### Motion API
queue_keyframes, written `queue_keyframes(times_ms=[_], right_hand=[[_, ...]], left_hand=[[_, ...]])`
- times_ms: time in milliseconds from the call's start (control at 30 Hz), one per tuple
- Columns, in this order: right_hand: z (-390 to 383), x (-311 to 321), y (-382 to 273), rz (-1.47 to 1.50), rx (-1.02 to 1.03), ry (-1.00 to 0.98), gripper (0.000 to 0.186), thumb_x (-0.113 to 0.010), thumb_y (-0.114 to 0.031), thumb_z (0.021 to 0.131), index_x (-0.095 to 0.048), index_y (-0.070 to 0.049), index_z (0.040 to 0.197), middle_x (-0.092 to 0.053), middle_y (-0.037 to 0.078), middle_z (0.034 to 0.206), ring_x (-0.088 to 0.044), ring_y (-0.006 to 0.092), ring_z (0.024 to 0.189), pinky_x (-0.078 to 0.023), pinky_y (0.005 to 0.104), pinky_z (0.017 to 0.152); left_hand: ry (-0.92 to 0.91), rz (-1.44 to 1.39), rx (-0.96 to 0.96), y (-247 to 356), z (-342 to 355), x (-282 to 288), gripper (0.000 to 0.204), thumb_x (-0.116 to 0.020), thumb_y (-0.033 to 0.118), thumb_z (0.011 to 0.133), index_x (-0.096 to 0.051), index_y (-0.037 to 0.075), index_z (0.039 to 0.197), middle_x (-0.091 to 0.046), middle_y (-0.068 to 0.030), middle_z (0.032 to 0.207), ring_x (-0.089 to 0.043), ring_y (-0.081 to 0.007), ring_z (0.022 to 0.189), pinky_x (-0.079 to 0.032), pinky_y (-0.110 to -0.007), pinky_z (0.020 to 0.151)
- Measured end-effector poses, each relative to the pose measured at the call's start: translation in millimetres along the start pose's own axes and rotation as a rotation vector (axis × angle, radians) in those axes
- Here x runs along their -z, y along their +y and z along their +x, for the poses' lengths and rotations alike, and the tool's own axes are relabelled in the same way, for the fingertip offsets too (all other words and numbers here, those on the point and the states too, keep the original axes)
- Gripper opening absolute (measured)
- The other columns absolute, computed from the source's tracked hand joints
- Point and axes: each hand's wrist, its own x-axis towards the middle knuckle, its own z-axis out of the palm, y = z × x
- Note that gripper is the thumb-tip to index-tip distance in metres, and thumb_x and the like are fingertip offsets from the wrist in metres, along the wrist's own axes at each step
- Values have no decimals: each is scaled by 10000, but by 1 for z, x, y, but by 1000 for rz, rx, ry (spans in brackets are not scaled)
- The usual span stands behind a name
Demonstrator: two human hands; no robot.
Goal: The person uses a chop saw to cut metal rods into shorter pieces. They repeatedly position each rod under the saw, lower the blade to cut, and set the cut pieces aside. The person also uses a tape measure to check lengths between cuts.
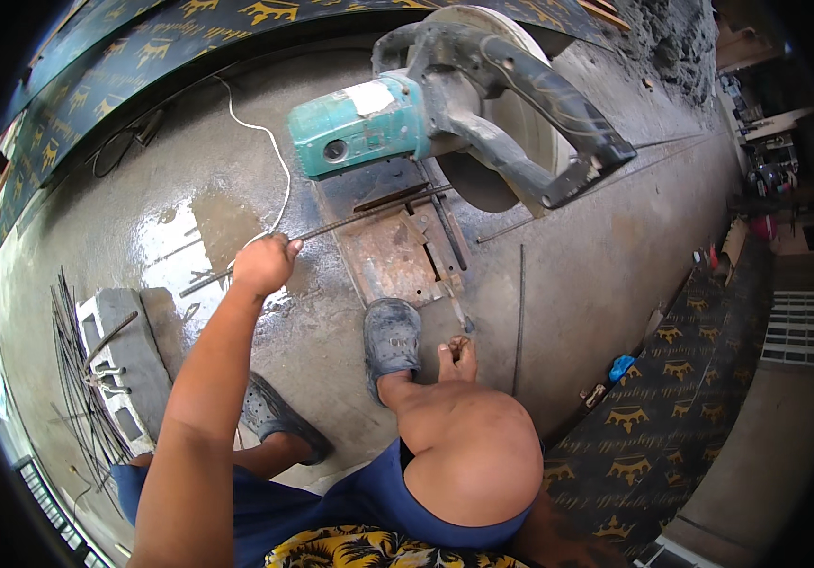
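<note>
My left hand (265, 265) is closed around a long thin steel rebar (355, 216), which lies across the rusty base (397, 256) of a cut-off saw and reaches beneath its disc. The saw has a teal motor (350, 128), a black handle (558, 114) and a pale blade guard. My right hand (456, 360) is low beside my right foot, fingers curled close to the end of a metal crank (459, 305) on the base; whatever they hold is unclear, and my knee hides the forearm.
A concrete block (137, 346) and several thin rods lie at left. A white cord (279, 166) crosses the wet floor (568, 303). Another rod (520, 322) lies right of the saw. Dark printed panels (672, 388) border the right and back. A grey rubble heap (667, 47) is at back right.
</note>
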Motion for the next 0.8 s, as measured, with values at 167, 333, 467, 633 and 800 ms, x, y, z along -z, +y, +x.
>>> queue_keyframes(times_ms=[167, 333, 467, 633, 800], right_hand=[[3, 11, -45, -57, 34, -84, 158, -681, -102, 904, -605, -13, 1010, -575, 55, 897, -526, 145, 825, -469, 331, 775], [44, 73, -195, -268, 260, -36, 242, -614, -272, 1006, -637, -34, 975, -603, 50, 774, -541, 121, 699, -457, 313, 660], [81, 89, -390, -221, 616, 16, 550, -385, -491, 1093, -662, -29, 980, -610, 56, 772, -555, 162, 704, -440, 323, 676], [98, 29, -544, -542, 484, -397, 586, -557, -529, 1018, -658, 8, 1229, -693, 91, 1065, -649, 175, 1007, -497, 330, 837], [109, -36, -568, -919, 185, -656, 515, -639, -455, 999, -638, 33, 1166, -683, 125, 1008, -707, 167, 740, -592, 317, 584]], left_hand=[[-176, 2, 142, -62, 4, -24, 495, -439, 505, 1059, -671, 74, 1135, -713, -211, 1160, -665, -408, 1109, -513, -523, 940], [-13, 47, 77, -109, -9, -35, 442, -478, 461, 1054, -648, 63, 1139, -693, -212, 1144, -666, -418, 1066, -513, -531, 921], [-20, 34, 86, -121, -13, -41, 441, -486, 463, 1051, -641, 57, 1129, -689, -214, 1140, -661, -421, 1068, -509, -531, 927], [31, 48, 70, -147, -25, -44, 422, -488, 443, 1055, -632, 48, 1089, -685, -199, 1119, -657, -415, 1061, -502, -522, 930], [71, 102, 85, -187, -44, -46, 370, -512, 405, 1047, -622, 52, 1064, -686, -169, 1103, -645, -386, 1054, -484, -511, 925]])
